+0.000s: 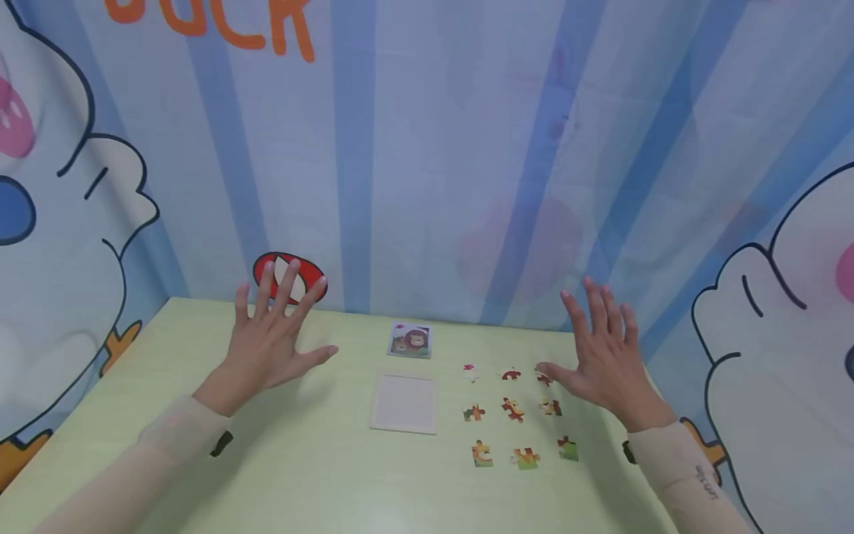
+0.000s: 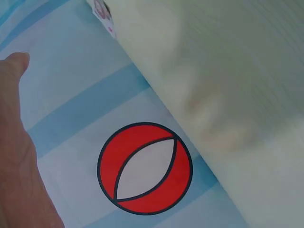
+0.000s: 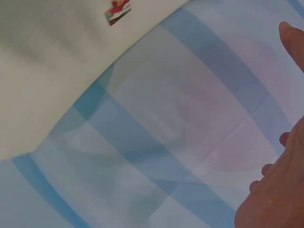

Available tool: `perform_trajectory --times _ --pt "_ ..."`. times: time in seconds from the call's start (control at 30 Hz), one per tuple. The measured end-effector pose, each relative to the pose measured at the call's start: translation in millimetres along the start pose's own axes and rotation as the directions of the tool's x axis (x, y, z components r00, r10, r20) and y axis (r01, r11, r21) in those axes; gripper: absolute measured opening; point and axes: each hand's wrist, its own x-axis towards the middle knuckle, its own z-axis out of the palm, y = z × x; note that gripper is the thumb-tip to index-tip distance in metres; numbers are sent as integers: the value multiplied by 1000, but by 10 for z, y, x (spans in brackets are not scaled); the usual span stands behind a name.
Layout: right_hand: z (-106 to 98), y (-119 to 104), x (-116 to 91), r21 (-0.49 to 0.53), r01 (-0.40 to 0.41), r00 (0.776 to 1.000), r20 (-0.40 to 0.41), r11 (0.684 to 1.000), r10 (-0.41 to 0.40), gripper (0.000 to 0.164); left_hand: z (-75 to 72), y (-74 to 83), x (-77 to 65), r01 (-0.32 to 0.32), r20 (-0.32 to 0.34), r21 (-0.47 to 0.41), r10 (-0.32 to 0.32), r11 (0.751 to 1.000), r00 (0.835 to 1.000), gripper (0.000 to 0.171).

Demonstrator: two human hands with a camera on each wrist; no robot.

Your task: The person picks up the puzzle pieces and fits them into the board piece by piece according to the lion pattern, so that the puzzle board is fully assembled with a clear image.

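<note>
My left hand (image 1: 267,345) is held above the left side of the table, fingers spread, holding nothing. On the other side my right hand (image 1: 603,363) is raised with its fingers extended; its thumb overlaps a puzzle piece (image 1: 543,377) in the head view. Several loose jigsaw pieces lie spaced in rows, among them an orange piece (image 1: 513,409) and a green-edged piece (image 1: 568,448). To their left lies a pale square puzzle tray (image 1: 404,403). Behind the tray is a small square picture card (image 1: 410,340) with a lion on it.
The pale yellow-green table (image 1: 300,475) ends at a blue-striped curtain (image 1: 427,185) at the back. Large white cartoon figures are printed on the curtain at both sides. A red and white oval print (image 2: 145,168) shows on it behind my left hand.
</note>
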Motion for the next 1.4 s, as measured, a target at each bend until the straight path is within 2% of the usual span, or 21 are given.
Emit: perform_trajectory --times 0.13,0.27,0.33,0.43,0.5,0.57,0.67,0.77,0.9,1.03,1.1,1.13,1.27,1.33,1.37,1.4 --pt "41 -50 18 99 -60 996 78 993 52 110 28 94 -19 41 63 -82 -36 996 997 109" --pt "92 -134 68 227 -139 979 181 964 99 100 80 235 -34 77 155 -205 -45 976 987 107" --pt "125 -183 98 274 -172 968 223 946 112 91 109 329 -46 89 199 -291 -31 953 980 107" --pt "191 -252 149 325 -200 957 266 924 113 76 160 483 -69 105 255 -411 4 905 967 105" --pt "237 -297 184 360 -213 952 287 908 110 66 195 575 -81 111 276 -465 24 878 961 104" --pt "294 -335 217 388 -215 949 301 896 97 58 236 648 -83 115 295 -492 41 863 954 104" --pt "388 -386 254 420 -229 940 331 878 86 47 300 717 -82 117 330 -512 69 851 942 105" --pt "496 -420 283 446 -248 926 370 860 75 40 386 746 -94 130 387 -524 100 842 917 108" --pt "644 -453 328 493 -279 908 415 824 60 36 539 743 -132 147 446 -533 128 833 886 109" --pt "769 -478 387 514 -310 889 456 800 52 34 638 716 -181 166 479 -531 133 831 868 106" --pt "819 -497 418 512 -314 881 470 799 45 32 648 710 -202 175 498 -529 137 831 857 104" --pt "842 -510 434 510 -321 877 478 798 47 31 703 695 -213 168 500 -522 140 836 855 102" --pt "944 -558 499 482 -347 855 515 805 60 28 717 724 -226 188 519 -536 145 823 843 98" --pt "982 -583 525 463 -356 844 533 812 66 27 781 743 -225 196 522 -524 130 829 843 98" --pt "996 -592 535 454 -358 839 540 816 68 27 767 764 -220 209 528 -523 121 826 841 98" --pt "1000 -599 545 448 -355 836 545 821 64 27 821 765 -214 206 522 -516 115 831 845 98"
